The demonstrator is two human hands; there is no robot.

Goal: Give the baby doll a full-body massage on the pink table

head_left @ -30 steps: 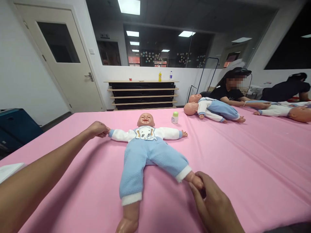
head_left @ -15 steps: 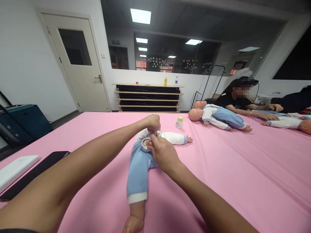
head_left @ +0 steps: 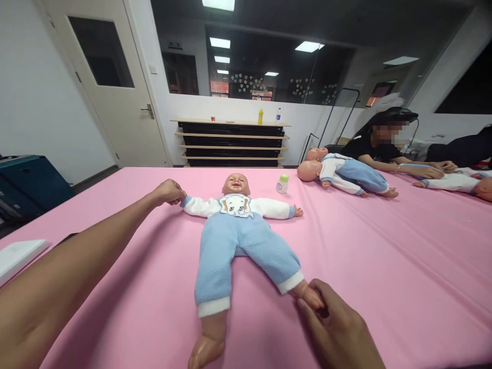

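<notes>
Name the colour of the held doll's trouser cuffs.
The trouser cuffs are white, seen best in the head view.

At least four dolls (head_left: 240,233) and one green-capped bottle (head_left: 282,185) were on one pink worktop (head_left: 384,266). Two more bottles (head_left: 260,117) and one red cup (head_left: 212,118) stood on one rack (head_left: 232,137); two other people (head_left: 380,152) and one door (head_left: 125,105) showed.

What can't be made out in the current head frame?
All in the head view:
Near doll: one hand covered by the person's left hand.
Its held foot: tip partly covered by the right hand.
Dark object: mostly behind the left forearm.
White object: cut off by the left edge.
Far-right doll: cut off by the right edge.
Green-capped bottle: label too small to read.
</notes>
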